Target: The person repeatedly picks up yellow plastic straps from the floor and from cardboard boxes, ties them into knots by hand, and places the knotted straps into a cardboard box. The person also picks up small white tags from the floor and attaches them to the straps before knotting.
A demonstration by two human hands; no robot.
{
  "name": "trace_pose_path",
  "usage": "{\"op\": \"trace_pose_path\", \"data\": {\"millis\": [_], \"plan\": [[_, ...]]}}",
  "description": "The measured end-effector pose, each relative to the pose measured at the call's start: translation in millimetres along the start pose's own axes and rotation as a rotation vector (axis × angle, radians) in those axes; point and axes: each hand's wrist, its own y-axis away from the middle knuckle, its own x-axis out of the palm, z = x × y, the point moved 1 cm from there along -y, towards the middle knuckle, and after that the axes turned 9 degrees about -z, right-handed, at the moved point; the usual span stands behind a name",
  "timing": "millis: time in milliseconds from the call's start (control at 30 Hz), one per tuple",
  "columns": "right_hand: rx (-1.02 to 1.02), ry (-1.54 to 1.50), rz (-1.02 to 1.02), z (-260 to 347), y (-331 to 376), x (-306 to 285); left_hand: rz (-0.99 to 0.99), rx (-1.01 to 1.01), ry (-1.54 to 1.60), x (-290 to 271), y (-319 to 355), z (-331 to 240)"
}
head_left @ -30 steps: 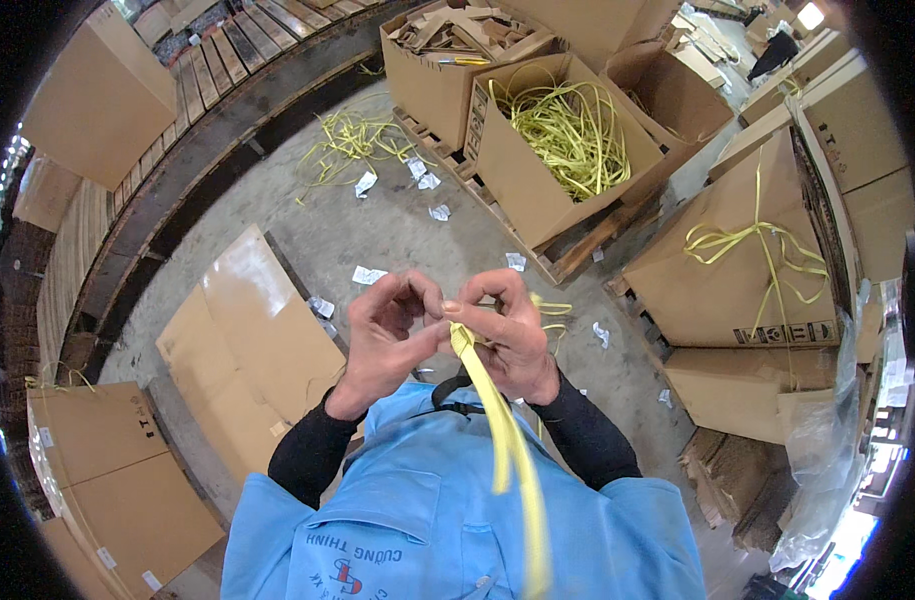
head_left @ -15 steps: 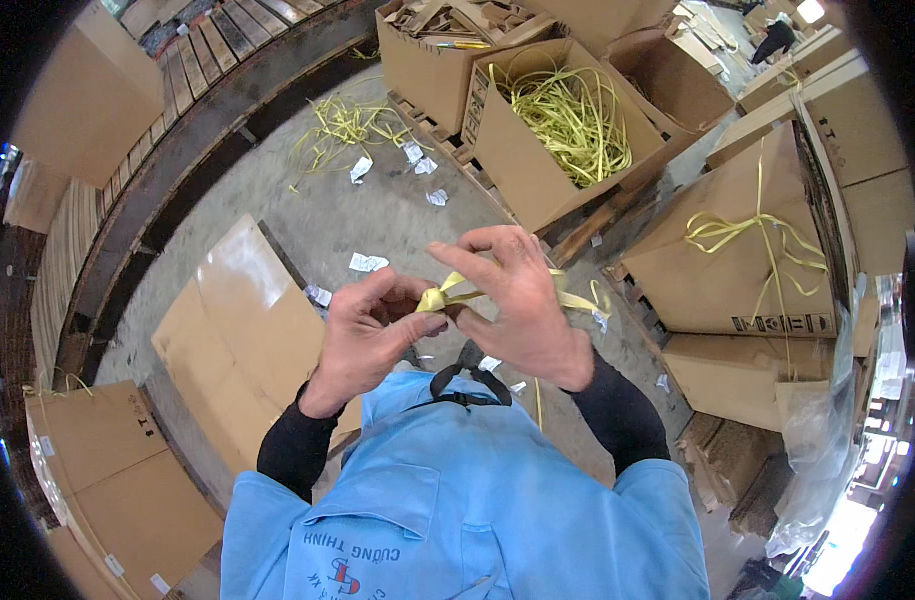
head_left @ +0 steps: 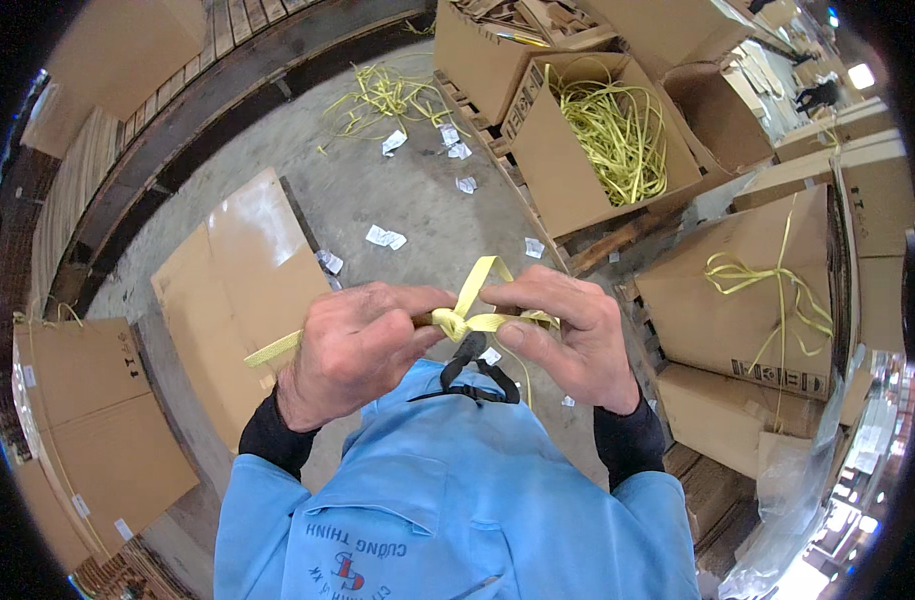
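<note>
Between my hands, in front of my chest, is a yellow strap [head_left: 451,322] with a knot in it and a loop standing up above the knot. My left hand [head_left: 362,340] is closed on the strap left of the knot, and a flat end sticks out past its wrist side. With thumb and fingers my right hand [head_left: 567,330] pinches the strap just right of the knot. More of the strap shows behind the right fingers, and a thin length hangs below.
A carton [head_left: 577,190] full of yellow strapping stands on a pallet ahead. Loose strapping [head_left: 387,98] and paper scraps [head_left: 385,237] lie on the concrete floor. At left is a flat cardboard sheet [head_left: 242,290]; on the right, strap-tied cardboard [head_left: 717,290] is stacked.
Both hands have moved slightly apart, drawing the strap out on either side of the knot. A loop now stands above it, and a strap end shows at the left. The view has shifted.
</note>
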Motion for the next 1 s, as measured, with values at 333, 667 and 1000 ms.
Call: {"op": "trace_pose_path", "data": {"millis": [333, 667, 1000], "plan": [[-0.164, 0.33, -0.06, 12, -8, 9, -0.087, -0.283, 0.205, 14, 5, 6], [0.69, -0.56, 0.22, 11, -8, -5, -0.178, -0.584, 0.695, 32, 13, 6], [0.798, -0.891, 0.201, 2, -10, 2, 0.083, -0.842, 1.063, 33, 3, 23]]}}
